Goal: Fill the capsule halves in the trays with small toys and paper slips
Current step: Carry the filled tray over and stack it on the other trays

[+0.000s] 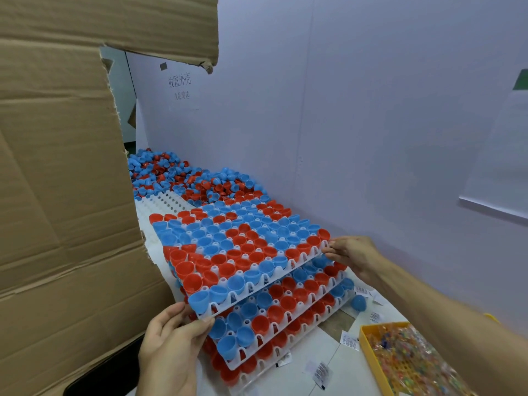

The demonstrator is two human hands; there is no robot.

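A white plastic tray (288, 277) full of red and blue capsule halves (228, 252) is tilted above a stack of similar filled trays (265, 352). My left hand (171, 344) pinches the top tray's near left corner. At the tray's far right corner, my right hand (354, 252) grips the edge. A yellow basket (367, 350) of small colourful wrapped toys (411, 364) sits at the lower right. Paper slips (321, 372) lie scattered on the white table beside the stack.
A large cardboard box (65, 195) stands close on the left. Behind the trays is a heap of loose red and blue capsule halves (183, 178) against the pale wall. One loose blue capsule (358, 302) lies right of the stack.
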